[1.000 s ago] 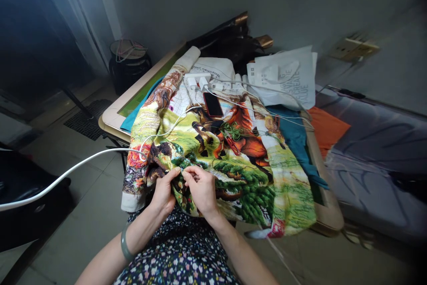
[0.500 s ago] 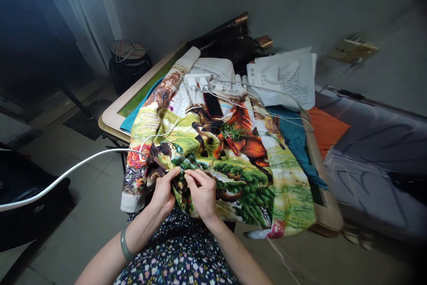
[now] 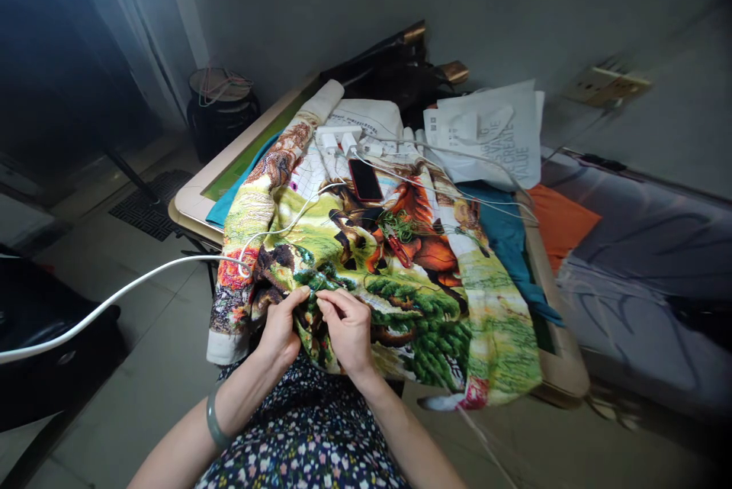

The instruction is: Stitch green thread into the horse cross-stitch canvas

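Observation:
A large embroidered cloth [image 3: 423,294] with brown and orange horses and green foliage is spread over the table, its left side rolled up. My left hand [image 3: 281,327] is closed on the cloth's near part, thumb on top and the other fingers hidden underneath. Just beside that thumb, my right hand [image 3: 348,325] pinches with thumb and forefinger right at the stitched surface. Whatever sits in that pinch is too small to make out. Green thread [image 3: 400,225] lies tangled on the cloth, by a small red-handled tool [image 3: 399,251].
A phone [image 3: 364,179] and a white power strip [image 3: 338,133] with plugged-in chargers rest on the cloth's far part. White cables [image 3: 114,298] cross the cloth and run off left. White paper bags [image 3: 486,134] stand at the back right. The table's pale rim [image 3: 188,203] shows at left.

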The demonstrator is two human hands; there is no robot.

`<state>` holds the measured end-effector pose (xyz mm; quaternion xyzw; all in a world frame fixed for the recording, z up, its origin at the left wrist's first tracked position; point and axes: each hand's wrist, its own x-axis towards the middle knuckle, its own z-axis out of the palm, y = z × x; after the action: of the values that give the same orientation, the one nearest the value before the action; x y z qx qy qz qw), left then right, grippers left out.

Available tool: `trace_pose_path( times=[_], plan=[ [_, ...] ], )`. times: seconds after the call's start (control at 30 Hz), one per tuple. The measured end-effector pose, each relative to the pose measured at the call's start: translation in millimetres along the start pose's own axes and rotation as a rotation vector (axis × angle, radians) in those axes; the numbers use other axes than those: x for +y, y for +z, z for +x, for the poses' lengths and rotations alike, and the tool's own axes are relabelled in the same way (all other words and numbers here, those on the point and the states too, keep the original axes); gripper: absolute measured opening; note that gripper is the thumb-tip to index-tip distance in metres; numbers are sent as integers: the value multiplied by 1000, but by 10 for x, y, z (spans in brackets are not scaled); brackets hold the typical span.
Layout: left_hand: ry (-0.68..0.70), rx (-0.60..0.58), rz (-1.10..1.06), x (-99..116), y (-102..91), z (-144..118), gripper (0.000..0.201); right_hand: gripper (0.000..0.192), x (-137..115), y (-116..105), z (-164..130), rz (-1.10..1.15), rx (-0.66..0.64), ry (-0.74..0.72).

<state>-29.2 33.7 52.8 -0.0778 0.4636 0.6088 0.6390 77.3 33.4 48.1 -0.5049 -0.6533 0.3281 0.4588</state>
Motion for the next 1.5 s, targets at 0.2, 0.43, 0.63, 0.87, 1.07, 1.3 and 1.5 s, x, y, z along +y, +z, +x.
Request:
trace_pose_path(
  times=[0.2,0.43,0.63,0.87,1.07,1.3,1.5],
  plan=[
    [-3,-10,5,-6,-10,8,21,18,39,19,-3,13,-2,36],
    [-6,-16,-7,-12,-18,7,18,18,55,16,-6,23,-2,59],
    [8,-19,-5,-11,-13,3,18,21,-13,9,-17,4,0,66],
    [-5,-19,-10,-10,-11,8,19,21,-39,24,-20,-7,17,71],
    [-2,-21,-11,-15,-14,11,20,19,-15,23,-17,9,16,68],
    [4,-36,6,-24,-36,32,20,15,47,47,-10,50,0,129],
    [2,-52,-27,-25,-50,16,22,13,-59,34,96,-83,-34,81]
  ],
)
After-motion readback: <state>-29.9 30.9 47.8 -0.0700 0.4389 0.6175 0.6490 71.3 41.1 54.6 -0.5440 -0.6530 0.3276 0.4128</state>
